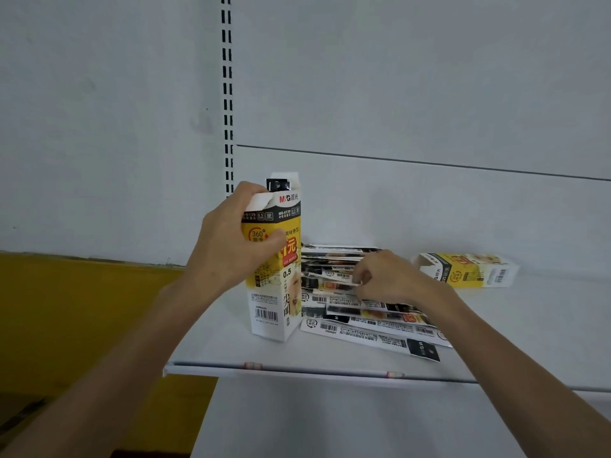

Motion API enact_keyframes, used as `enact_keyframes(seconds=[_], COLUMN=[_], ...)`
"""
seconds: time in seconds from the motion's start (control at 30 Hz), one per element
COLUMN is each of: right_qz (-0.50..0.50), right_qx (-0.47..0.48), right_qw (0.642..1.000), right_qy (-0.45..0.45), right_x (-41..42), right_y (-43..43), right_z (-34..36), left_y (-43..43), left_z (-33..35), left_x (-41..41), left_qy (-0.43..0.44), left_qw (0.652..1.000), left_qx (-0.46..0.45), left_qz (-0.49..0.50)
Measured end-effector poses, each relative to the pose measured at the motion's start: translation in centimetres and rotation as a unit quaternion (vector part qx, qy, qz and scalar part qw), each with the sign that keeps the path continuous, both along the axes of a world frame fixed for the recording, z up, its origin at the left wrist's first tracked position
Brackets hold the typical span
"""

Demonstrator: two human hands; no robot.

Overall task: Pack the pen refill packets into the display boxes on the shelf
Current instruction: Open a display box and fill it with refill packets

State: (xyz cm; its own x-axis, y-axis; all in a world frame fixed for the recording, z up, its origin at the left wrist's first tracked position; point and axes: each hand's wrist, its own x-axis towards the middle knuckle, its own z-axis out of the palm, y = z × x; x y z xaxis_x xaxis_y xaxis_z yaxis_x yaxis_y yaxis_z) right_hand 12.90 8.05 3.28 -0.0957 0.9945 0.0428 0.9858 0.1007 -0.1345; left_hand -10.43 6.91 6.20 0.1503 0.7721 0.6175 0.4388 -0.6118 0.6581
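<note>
Our left hand (pixel 238 239) grips the upright box (pixel 276 299), fingers wrapped round its far side and thumb pressed across the yellow front. The box stands on the white shelf (pixel 496 342), near the left end. Its top flaps are open, and the dark end of a refill (pixel 277 185) sticks up out of the opening. Just to the right of the box, touching its lower side, lies the pile of refill packets (pixel 370 322), fanned out flat on the shelf with the barcoded ends pointing left. Our right hand (pixel 386 279) rests on top of this pile, fingers curled, with the thumb and forefinger pinching the edge of one packet (pixel 337 285) near the middle. A second box (pixel 469 269) lies on its side further right, close to the back wall and well apart from the pile, with its open end towards our hand. A slotted rail (pixel 227 94) runs up the wall behind the upright box.
</note>
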Motion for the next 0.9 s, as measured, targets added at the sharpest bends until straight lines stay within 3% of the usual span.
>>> enact_keyframes(seconds=[0.2, 0.43, 0.63, 0.77, 0.9], right_qz=[-0.044, -0.029, -0.075, -0.101, -0.1], right_qx=[0.028, -0.004, 0.028, 0.103, 0.145], right_qw=[0.993, 0.999, 0.979, 0.942, 0.945], right_qy=[0.102, 0.037, 0.185, 0.303, 0.274], right_x=[1.1, 0.2, 0.9, 0.3, -0.3], right_y=[-0.2, -0.1, -0.2, -0.5, -0.9], right_z=[0.5, -1.1, 0.6, 1.9, 2.6], left_y=[0.0, -0.1, -0.1, -0.1, -0.3], left_z=[0.1, 0.1, 0.0, 0.0, 0.5], left_x=[0.1, 0.9, 0.5, 0.4, 0.3], left_qy=[0.007, 0.024, 0.016, 0.018, 0.014], left_qw=[1.0, 1.0, 1.0, 0.999, 0.999], left_qx=[-0.003, 0.005, 0.001, 0.0, -0.014], left_qz=[-0.008, -0.019, -0.012, -0.029, -0.039])
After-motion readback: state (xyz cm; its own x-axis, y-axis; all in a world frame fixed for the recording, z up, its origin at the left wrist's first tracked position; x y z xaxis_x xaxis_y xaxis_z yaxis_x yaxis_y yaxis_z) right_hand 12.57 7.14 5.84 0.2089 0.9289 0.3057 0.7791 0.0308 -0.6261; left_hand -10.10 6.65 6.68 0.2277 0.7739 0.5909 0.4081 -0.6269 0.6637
